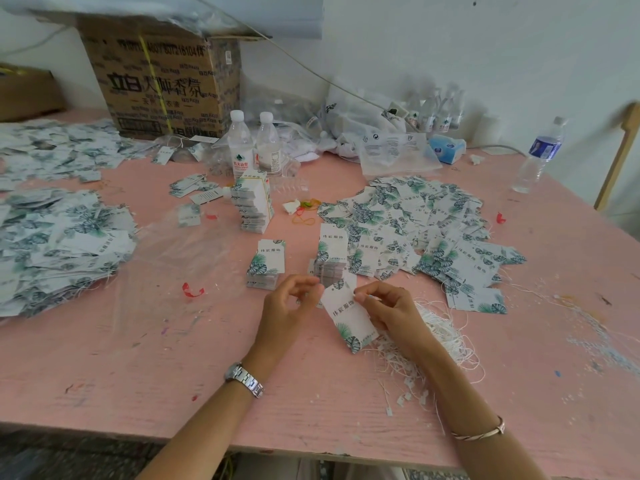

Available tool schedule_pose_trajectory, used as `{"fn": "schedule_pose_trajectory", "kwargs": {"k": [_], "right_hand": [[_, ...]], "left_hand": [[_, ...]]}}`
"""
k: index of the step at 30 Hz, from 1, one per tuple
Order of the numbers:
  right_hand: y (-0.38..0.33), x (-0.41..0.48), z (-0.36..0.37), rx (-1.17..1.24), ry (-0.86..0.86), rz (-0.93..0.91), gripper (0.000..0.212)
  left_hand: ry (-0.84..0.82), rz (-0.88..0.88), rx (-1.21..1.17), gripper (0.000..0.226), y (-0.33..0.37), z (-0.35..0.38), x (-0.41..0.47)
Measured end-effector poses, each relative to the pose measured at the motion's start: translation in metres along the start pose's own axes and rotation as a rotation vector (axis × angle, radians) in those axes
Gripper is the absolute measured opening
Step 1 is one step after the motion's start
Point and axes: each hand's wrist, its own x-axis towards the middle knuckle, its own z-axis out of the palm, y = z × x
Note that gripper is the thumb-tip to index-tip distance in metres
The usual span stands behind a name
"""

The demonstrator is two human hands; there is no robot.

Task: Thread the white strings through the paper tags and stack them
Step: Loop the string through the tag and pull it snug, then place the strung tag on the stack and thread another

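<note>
Near the middle of the tabletop's (166,362) near edge, a paper tag (348,318) is held tilted between both hands. The right hand (393,315) pinches its upper right corner. The left hand (287,308), fingers curled, meets the upper left corner; whether it grips tag or string cannot be told. White strings (441,337) lie heaped beside the right hand. Two tag stacks (265,268) stand just beyond the hands.
</note>
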Motion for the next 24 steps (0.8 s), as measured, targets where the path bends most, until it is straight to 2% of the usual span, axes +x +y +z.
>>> {"fn": "schedule_pose_trajectory", "kwargs": {"k": [2, 5, 10, 16, 19, 24], "right_hand": [[0.0, 0.0, 0.002, 0.004, -0.009, 0.015, 0.02], [0.0, 0.0, 0.004, 0.044, -0.029, 0.047, 0.023], [0.0, 0.001, 0.002, 0.144, -0.053, 0.063, 0.022], [0.003, -0.001, 0.004, 0.055, -0.12, 0.09, 0.023], [0.003, -0.001, 0.006, 0.037, -0.142, 0.09, 0.022], [0.007, 0.0, 0.005, -0.073, -0.15, 0.092, 0.01]], "left_hand": [[-0.04, -0.017, -0.047, 0.006, -0.001, 0.0, 0.001], [-0.046, -0.05, -0.115, 0.017, -0.001, 0.001, 0.001], [-0.056, -0.025, -0.182, 0.016, 0.002, 0.001, 0.0], [-0.119, -0.027, -0.156, 0.018, 0.004, 0.004, -0.003], [-0.129, -0.048, -0.168, 0.01, 0.005, 0.004, -0.003], [-0.165, -0.053, -0.165, 0.006, 0.008, 0.003, -0.005]]}}
